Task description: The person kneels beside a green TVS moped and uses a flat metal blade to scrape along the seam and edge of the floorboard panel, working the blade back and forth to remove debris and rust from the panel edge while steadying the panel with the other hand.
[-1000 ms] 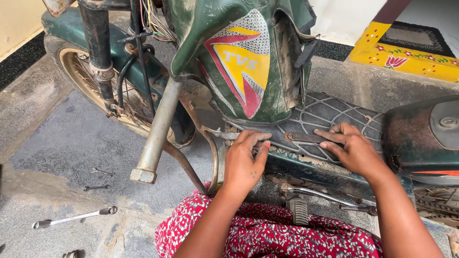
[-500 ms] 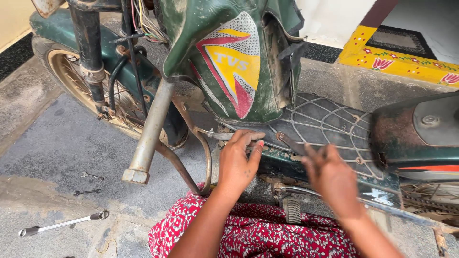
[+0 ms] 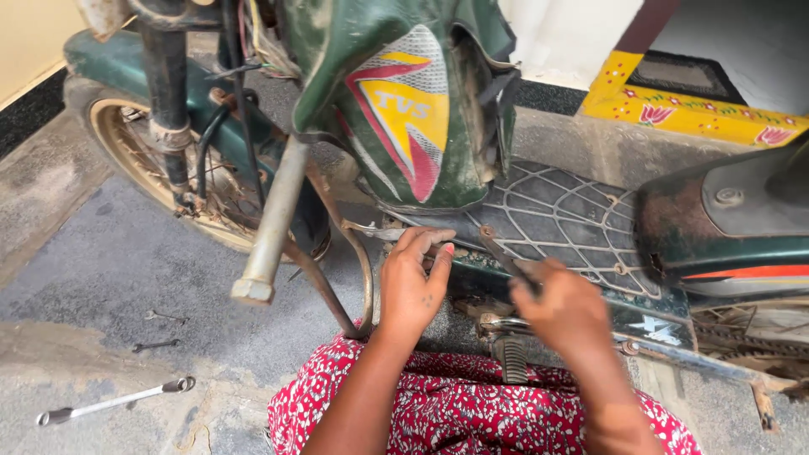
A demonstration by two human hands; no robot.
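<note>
Grey concrete floor (image 3: pixel 109 278), an old green moped (image 3: pixel 396 118) parked on it. Left hand (image 3: pixel 413 282) rests on the edge of the grid footboard (image 3: pixel 565 219), fingers loosely curled, gripping nothing that shows. Right hand (image 3: pixel 569 307), motion-blurred, is clamped around a thin tool (image 3: pixel 503 250) whose tip touches the footboard beside the left fingers. Spanner (image 3: pixel 114 400) lies on the floor, well apart to the left.
</note>
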